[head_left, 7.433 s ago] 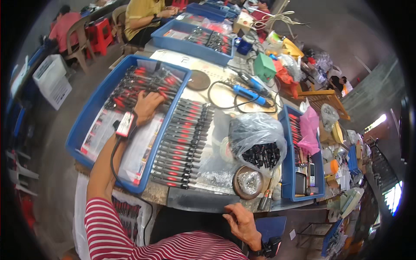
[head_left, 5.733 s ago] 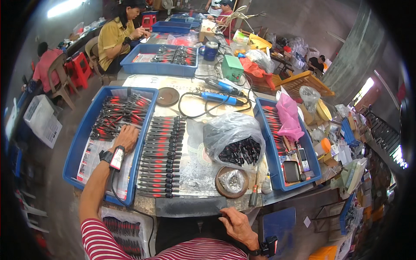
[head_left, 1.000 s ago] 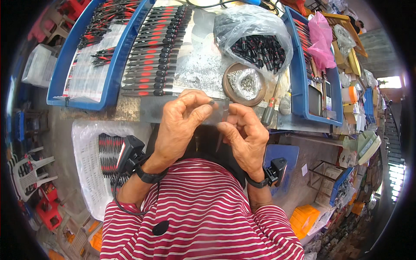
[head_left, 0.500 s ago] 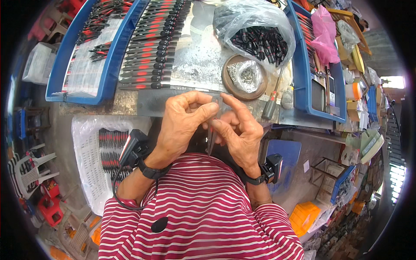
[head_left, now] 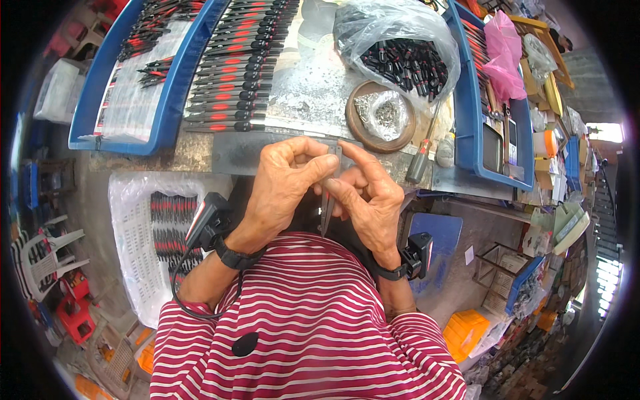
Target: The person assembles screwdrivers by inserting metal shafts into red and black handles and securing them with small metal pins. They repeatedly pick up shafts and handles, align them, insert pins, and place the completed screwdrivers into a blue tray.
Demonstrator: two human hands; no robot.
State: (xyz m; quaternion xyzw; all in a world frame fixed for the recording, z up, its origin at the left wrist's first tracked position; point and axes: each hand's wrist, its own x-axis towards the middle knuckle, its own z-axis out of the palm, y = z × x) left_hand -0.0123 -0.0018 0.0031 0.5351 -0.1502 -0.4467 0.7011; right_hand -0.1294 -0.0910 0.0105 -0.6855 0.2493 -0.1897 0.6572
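In front of my striped shirt, a slim dark tool with a touch of red (head_left: 326, 215) hangs point down between my hands. My left hand (head_left: 280, 175) is closed, its thumb and index finger pinching the upper end. My right hand (head_left: 371, 205) is closed on the same tool from the other side, thumb against it and index finger reaching toward the top. The fingers cover much of the tool. Beyond my hands, a column of similar black-and-red tools (head_left: 230, 97) lies side by side on the workbench (head_left: 300, 100).
Beside that column stands a blue tray (head_left: 163, 127) with more tools. A clear bag (head_left: 350, 30) holds small black parts; near it are a round wooden dish (head_left: 353, 127) of small metal pieces, a screwdriver (head_left: 419, 163) and another blue tray (head_left: 469, 127). Lower left is a white basket (head_left: 133, 247).
Both hands keep their grip, with only a slight shift of the fingers around the tool. The whole view has moved a little.
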